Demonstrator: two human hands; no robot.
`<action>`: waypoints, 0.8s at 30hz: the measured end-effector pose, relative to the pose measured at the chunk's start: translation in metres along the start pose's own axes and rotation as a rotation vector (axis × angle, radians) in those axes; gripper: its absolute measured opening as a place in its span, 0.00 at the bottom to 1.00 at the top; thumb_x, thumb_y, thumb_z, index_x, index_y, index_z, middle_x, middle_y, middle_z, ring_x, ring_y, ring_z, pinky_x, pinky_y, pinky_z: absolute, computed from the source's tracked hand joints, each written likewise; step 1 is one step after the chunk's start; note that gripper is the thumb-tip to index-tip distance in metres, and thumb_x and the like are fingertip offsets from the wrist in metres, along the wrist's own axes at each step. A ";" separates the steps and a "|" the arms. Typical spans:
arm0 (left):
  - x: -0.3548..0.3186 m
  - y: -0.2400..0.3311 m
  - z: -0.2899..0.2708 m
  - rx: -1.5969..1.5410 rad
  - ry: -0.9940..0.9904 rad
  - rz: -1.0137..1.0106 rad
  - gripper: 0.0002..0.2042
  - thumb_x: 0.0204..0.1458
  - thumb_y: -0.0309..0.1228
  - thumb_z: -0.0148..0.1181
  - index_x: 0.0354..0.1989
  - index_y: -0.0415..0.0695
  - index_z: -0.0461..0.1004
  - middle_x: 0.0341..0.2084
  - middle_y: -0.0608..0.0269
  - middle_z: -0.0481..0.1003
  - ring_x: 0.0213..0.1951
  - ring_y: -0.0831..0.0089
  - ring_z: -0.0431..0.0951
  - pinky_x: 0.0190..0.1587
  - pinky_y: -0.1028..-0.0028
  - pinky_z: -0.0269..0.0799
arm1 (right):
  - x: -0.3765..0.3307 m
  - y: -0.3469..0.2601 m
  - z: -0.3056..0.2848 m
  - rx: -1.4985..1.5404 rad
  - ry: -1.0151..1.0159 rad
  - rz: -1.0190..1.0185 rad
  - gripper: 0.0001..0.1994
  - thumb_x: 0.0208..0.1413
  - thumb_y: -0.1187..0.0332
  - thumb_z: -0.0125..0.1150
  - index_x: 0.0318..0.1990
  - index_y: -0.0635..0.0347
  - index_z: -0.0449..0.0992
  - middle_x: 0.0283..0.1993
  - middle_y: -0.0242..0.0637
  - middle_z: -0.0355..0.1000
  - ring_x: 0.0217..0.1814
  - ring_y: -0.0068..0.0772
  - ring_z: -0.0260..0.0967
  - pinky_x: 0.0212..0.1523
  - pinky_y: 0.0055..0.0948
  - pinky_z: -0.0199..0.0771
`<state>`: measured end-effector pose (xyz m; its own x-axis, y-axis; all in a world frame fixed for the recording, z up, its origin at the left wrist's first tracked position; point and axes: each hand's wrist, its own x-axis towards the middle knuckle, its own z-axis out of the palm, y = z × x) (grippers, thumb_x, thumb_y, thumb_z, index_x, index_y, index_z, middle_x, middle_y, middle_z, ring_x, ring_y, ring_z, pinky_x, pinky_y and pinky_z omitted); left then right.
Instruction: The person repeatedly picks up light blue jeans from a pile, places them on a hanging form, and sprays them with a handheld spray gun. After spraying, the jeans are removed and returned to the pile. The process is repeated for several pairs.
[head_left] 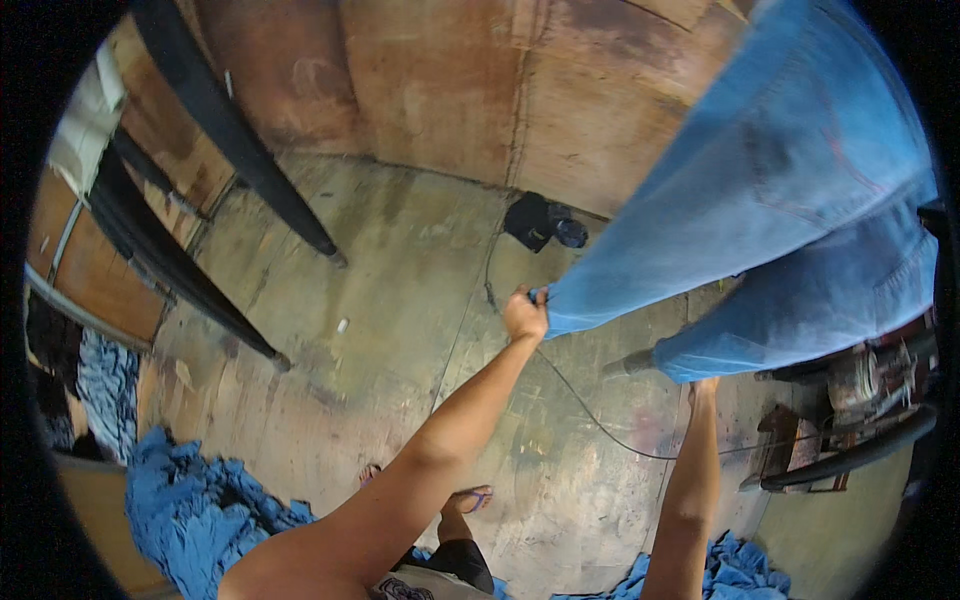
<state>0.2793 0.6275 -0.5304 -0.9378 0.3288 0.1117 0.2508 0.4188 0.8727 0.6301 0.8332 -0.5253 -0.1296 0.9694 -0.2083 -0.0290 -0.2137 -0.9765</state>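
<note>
Jeans (800, 200), a pale blue denim pair, hang stretched from the upper right down toward the middle of the view, one leg above the other. The left hand (524, 314) is closed tight on the hem of the upper leg, pulling it out taut over the worn concrete floor (400, 300). The right hand (703, 384) reaches up under the hem of the lower leg; its fingers are hidden by the cloth, so I cannot tell how far closed it is or whether it truly grips. Judging from this, the pair is lifted and spread but not yet laid down or folded (most of the handling seems still ahead). Heaps of blue cloth (190, 500) lie at the lower left, and more lies by the right forearm. A thin dark cable (590, 420) runs across the floor to a small black device (540, 222) near the wooden wall (450, 80). Two black slanted legs (240, 150) stand at the left, and a rusty machine (860, 400) sits at the right edge.
</note>
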 end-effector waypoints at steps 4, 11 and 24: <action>-0.018 -0.022 -0.023 -0.208 -0.137 -0.105 0.17 0.56 0.41 0.63 0.34 0.36 0.74 0.28 0.38 0.77 0.35 0.40 0.77 0.37 0.54 0.71 | -0.065 0.047 0.013 -0.272 0.153 -0.349 0.12 0.60 0.69 0.55 0.45 0.71 0.73 0.44 0.41 0.74 0.42 0.32 0.69 0.45 0.33 0.71; -0.088 -0.153 -0.110 -0.149 -0.190 -0.255 0.17 0.56 0.42 0.62 0.34 0.36 0.73 0.28 0.41 0.77 0.35 0.43 0.78 0.37 0.54 0.71 | -0.278 0.212 0.016 -1.043 0.405 -0.280 0.11 0.55 0.74 0.56 0.39 0.77 0.70 0.38 0.54 0.68 0.39 0.46 0.66 0.43 0.41 0.69; -0.192 -0.428 -0.194 0.078 -0.501 -0.347 0.16 0.57 0.47 0.60 0.39 0.46 0.72 0.24 0.44 0.78 0.31 0.43 0.80 0.32 0.53 0.73 | -0.450 0.473 0.104 -0.740 0.557 0.044 0.19 0.57 0.64 0.55 0.51 0.70 0.70 0.47 0.51 0.72 0.49 0.46 0.70 0.54 0.46 0.68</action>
<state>0.3060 0.2211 -0.8330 -0.7459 0.5117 -0.4264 -0.0146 0.6275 0.7785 0.5718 0.2834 -0.8877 0.3853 0.9211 -0.0554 0.6295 -0.3063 -0.7141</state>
